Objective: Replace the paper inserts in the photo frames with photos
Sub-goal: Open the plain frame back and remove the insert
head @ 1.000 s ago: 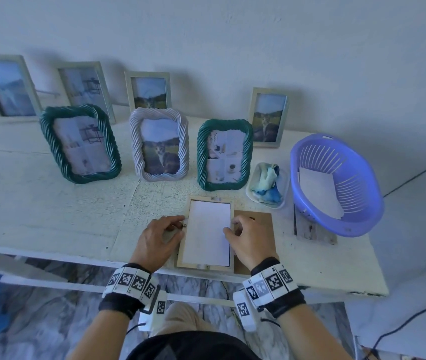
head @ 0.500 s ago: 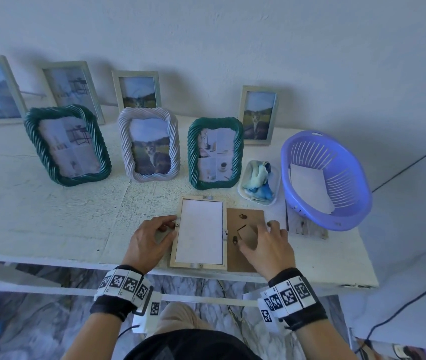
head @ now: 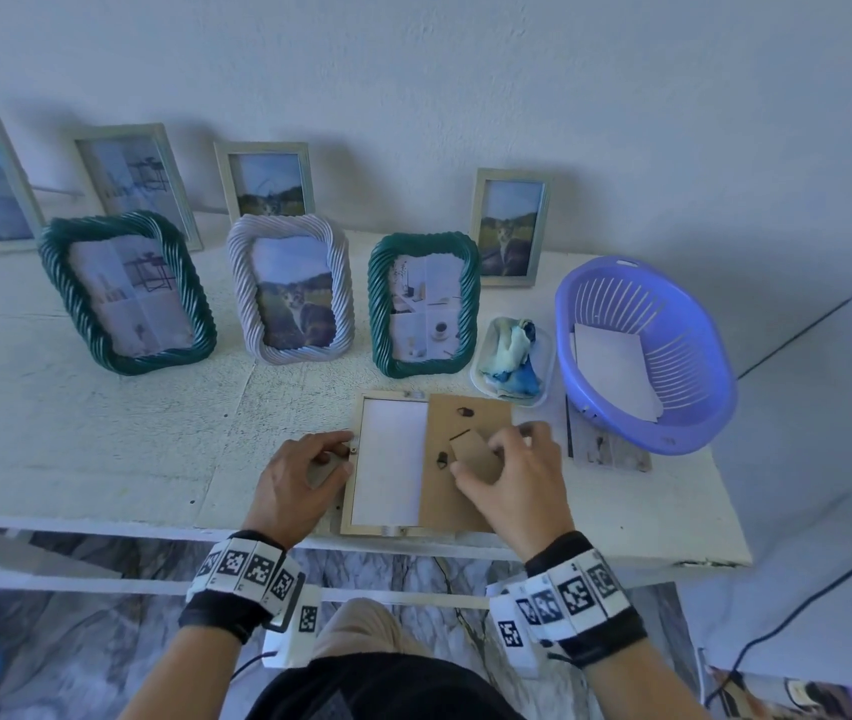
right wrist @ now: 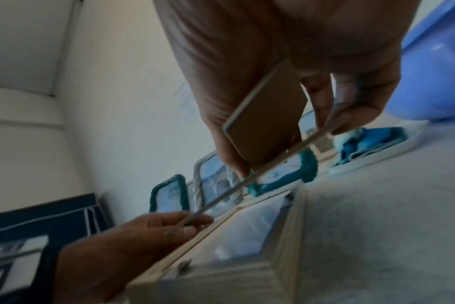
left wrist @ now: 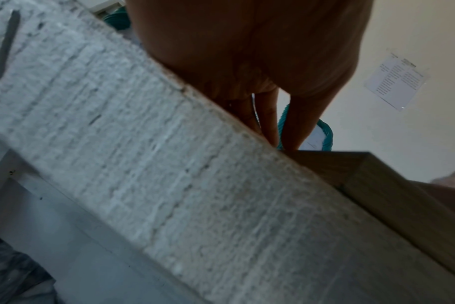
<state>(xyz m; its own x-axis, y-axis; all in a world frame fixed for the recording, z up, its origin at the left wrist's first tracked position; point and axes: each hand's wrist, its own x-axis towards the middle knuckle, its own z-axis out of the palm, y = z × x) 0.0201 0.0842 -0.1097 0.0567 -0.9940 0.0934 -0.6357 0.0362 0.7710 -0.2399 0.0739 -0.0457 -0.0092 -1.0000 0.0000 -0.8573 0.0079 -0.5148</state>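
On table edge: face-down wood frame point(head: 352, 480), brown backing point(head: 447, 491) half-off.

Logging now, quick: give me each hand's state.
Left hand: grips the wooden frame at its left edge.
Right hand: pinches the brown backing board.

My right hand point(right wrist: 286, 61) pinches the thin brown backing board point(right wrist: 266, 127) by its stand flap — tilted above the pale wooden frame point(right wrist: 286, 236).

Face-down frame point(head: 353, 475), backing board point(head: 465, 449) half-lifted
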